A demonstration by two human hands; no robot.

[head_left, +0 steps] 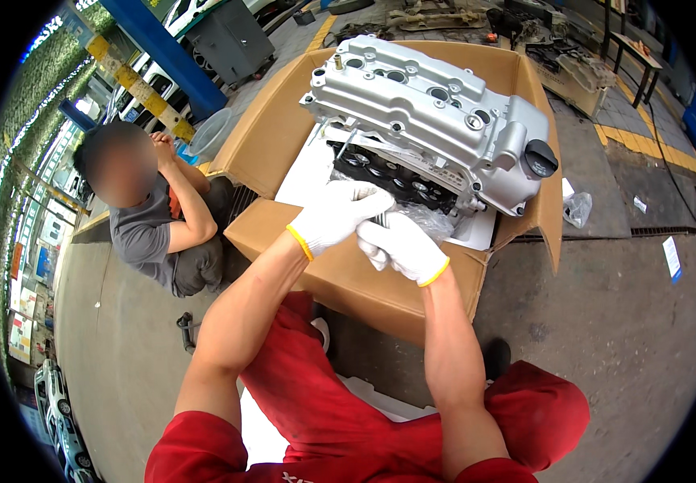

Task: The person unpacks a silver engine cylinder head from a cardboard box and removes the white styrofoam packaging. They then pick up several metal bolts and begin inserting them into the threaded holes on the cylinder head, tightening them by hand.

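Observation:
My left hand [333, 216] and my right hand [404, 248], both in white knit gloves with yellow cuffs, meet in front of the engine. Their fingers are closed round a small grey metal piece [380, 218]; most of it is hidden, and its kind cannot be told. Just beyond them, a silver engine [420, 113] with a cast valve cover rests in an open cardboard box [348, 278]. A black oil filler cap [540, 158] sits at its right end. Below the cover, a black part with several round openings [392, 179] faces me, beside clear plastic wrap [431, 221].
A person in a grey shirt [142, 233] crouches left of the box, hands raised together. Behind stand a blue post [167, 52] and a grey metal cabinet [231, 40]. Engine parts [553, 52] lie at the far right. A plastic bag [577, 208] lies on the floor.

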